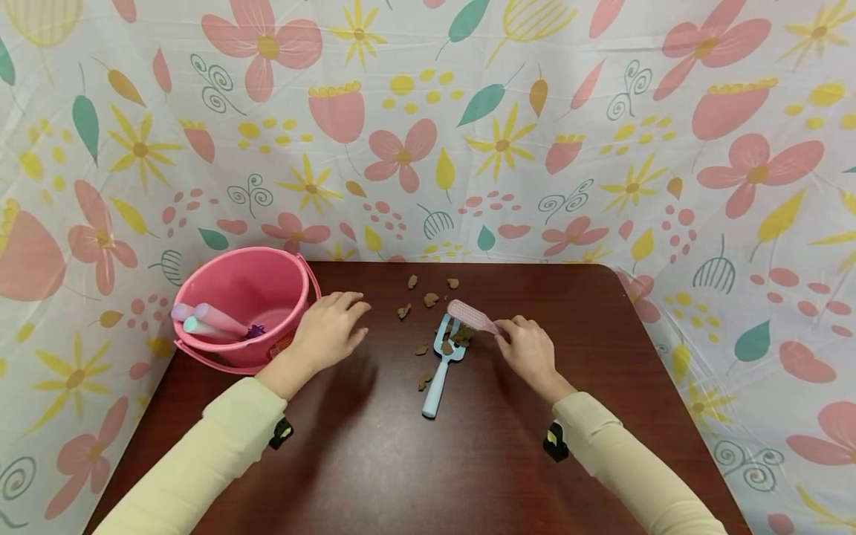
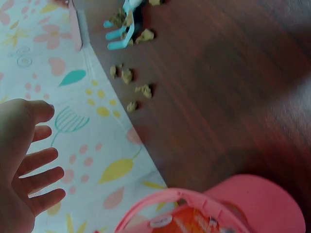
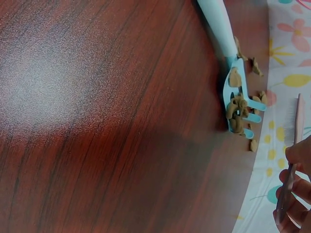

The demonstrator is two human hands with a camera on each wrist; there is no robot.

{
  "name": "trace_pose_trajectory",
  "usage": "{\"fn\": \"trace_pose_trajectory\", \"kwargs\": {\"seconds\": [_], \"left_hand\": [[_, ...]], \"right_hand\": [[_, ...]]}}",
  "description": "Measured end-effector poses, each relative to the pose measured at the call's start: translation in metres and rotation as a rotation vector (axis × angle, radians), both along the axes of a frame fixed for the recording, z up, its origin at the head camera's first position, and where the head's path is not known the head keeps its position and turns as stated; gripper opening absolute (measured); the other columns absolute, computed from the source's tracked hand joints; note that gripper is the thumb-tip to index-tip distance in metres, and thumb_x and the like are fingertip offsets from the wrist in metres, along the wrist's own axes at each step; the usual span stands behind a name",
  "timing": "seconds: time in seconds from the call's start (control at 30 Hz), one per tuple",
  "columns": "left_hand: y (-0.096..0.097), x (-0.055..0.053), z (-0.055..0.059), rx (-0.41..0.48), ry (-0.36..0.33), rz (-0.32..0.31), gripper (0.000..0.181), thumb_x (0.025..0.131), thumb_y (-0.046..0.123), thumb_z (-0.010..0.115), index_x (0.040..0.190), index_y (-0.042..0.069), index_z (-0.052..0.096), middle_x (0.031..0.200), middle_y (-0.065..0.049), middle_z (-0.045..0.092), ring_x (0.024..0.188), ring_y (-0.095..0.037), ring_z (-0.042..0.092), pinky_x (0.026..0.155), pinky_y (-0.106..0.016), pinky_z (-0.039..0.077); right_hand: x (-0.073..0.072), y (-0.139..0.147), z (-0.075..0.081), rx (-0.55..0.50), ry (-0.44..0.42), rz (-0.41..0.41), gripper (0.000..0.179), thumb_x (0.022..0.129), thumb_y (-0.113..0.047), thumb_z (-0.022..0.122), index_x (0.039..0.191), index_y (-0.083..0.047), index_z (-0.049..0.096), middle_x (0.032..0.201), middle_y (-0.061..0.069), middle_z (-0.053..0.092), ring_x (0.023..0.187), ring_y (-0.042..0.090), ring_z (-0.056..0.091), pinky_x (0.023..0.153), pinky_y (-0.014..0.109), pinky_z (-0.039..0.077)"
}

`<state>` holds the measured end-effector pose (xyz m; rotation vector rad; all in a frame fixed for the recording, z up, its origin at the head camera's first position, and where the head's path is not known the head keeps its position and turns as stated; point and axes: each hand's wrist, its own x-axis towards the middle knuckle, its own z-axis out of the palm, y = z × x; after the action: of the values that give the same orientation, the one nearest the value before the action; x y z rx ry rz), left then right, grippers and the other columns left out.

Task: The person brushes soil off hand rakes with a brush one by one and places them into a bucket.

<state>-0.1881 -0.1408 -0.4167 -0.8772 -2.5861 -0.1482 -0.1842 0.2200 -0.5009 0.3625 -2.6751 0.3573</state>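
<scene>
My right hand [image 1: 528, 351] grips a pink brush [image 1: 471, 315] by its handle. Short bristles show along one side of the brush head in the right wrist view. The brush is held up over the far end of a light blue pronged scoop [image 1: 436, 388], which lies on the table with its handle toward me. Brown crumbly lumps [image 3: 236, 112] sit on the scoop, and several loose lumps [image 1: 431, 299] are scattered behind it and to its left. My left hand [image 1: 328, 331], fingers spread and holding nothing, hovers beside the pink bucket [image 1: 234, 275].
The bucket stands at the table's far left corner, its handle hanging down in front. Inside lean several pastel handles [image 1: 219, 319] and a small purple item [image 1: 254, 331]. A flowered cloth [image 1: 468, 148] hangs behind and around the dark wooden table [image 1: 401, 475].
</scene>
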Motion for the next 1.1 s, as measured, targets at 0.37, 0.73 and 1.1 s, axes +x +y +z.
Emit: {"fn": "trace_pose_trajectory", "kwargs": {"seconds": [0.37, 0.73, 1.1], "left_hand": [[0.024, 0.01, -0.021, -0.067, -0.146, 0.013, 0.061, 0.076, 0.04, 0.07, 0.129, 0.014, 0.052, 0.137, -0.012, 0.045, 0.121, -0.031, 0.046, 0.1, -0.046, 0.036], [0.053, 0.023, -0.05, -0.078, -0.269, 0.037, 0.076, 0.076, 0.049, 0.067, 0.14, 0.019, 0.038, 0.141, -0.009, 0.038, 0.12, -0.029, 0.046, 0.089, -0.048, 0.042], [0.082, 0.031, -0.078, -0.081, -0.351, 0.072, 0.082, 0.075, 0.052, 0.067, 0.142, 0.02, 0.033, 0.141, -0.008, 0.037, 0.111, -0.031, 0.051, 0.075, -0.047, 0.049]], "right_hand": [[0.0, -0.001, -0.002, -0.009, 0.007, 0.007, 0.025, 0.078, -0.017, 0.072, 0.101, -0.012, 0.07, 0.085, 0.008, 0.064, 0.068, 0.026, 0.058, 0.05, 0.037, 0.045], [0.0, 0.0, -0.003, -0.006, 0.007, -0.004, 0.024, 0.078, -0.018, 0.072, 0.101, -0.011, 0.071, 0.085, 0.009, 0.065, 0.068, 0.028, 0.058, 0.051, 0.038, 0.046], [0.001, 0.004, -0.004, 0.0, 0.01, -0.004, 0.024, 0.078, -0.018, 0.072, 0.1, -0.011, 0.071, 0.084, 0.01, 0.064, 0.066, 0.028, 0.058, 0.05, 0.038, 0.046]]}}
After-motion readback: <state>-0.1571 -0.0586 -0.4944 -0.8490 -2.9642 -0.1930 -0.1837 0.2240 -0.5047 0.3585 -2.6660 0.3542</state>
